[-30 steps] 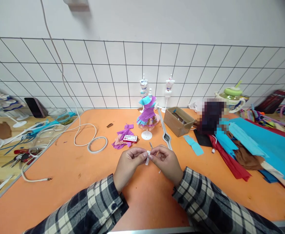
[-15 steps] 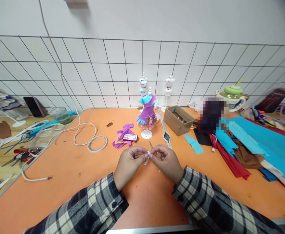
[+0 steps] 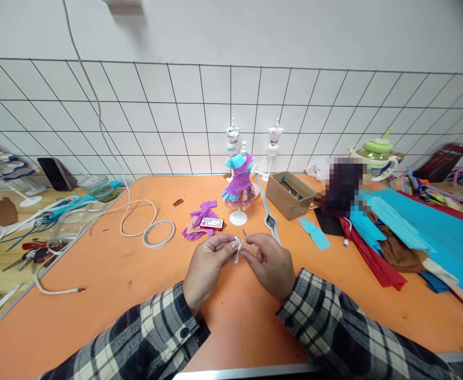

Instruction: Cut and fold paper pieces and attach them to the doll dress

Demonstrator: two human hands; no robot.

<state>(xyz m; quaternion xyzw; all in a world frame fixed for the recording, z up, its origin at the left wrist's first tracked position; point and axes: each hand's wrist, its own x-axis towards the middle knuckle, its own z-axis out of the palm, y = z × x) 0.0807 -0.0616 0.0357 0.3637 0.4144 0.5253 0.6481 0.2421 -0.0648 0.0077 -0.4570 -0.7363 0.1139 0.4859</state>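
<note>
Between my two hands, low over the orange table, is a narrow white strip [image 3: 237,255], bent or looped at its top. My left hand [image 3: 211,259] pinches it between thumb and fingertips. Close by on the other side, my right hand [image 3: 270,260] has its thumb and forefinger drawn together at the strip's edge; whether they grip it is too small to make out. Just behind the hands stands a small dress form in a purple and blue paper dress [image 3: 241,177]. A thin grey pointed tool [image 3: 245,232] shows partly behind my fingers.
Left of the dress form lie purple paper scraps [image 3: 194,226], a red and white small box [image 3: 211,224] and a tape roll [image 3: 158,234]. On the right are a cardboard box [image 3: 290,195], a blue paper piece [image 3: 314,233] and coloured paper sheets [image 3: 409,227]. A white cable [image 3: 125,211] runs down the left.
My fingertips have moved slightly apart. More of the white strip shows between them, and its top now looks looped. My right forefinger has lifted a little.
</note>
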